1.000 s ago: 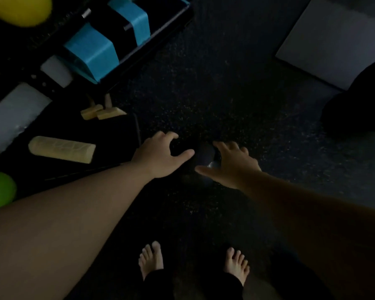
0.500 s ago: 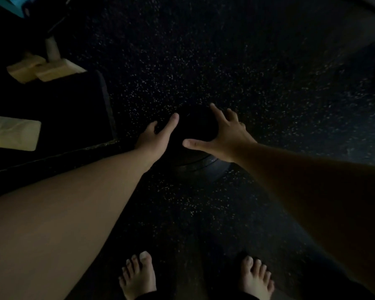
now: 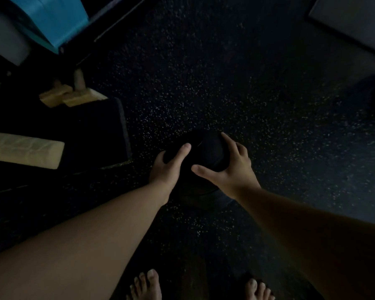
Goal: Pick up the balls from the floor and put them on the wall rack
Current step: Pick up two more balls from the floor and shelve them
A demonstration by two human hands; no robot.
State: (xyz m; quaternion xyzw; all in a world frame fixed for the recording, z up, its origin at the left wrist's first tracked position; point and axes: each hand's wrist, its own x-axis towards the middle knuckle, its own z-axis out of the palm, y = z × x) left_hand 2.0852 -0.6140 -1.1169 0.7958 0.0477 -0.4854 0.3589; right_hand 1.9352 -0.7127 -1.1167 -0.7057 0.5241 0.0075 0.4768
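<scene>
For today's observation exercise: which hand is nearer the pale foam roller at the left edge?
Left. The left hand is on the black ball's left side, toward the roller; the right hand is on the ball's far side.

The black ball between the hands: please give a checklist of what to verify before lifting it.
1. Left hand on the black ball, thumb across its top: ok.
2. Right hand on the opposite side, fingers spread: ok.
3. Fingers wrapped under the ball: cannot tell, the underside is hidden.
4. Bare feet back from the ball: ok.
5. Speckled floor around the ball free of objects: ok.
6. Wall rack within reach: cannot tell, not in view.
</scene>
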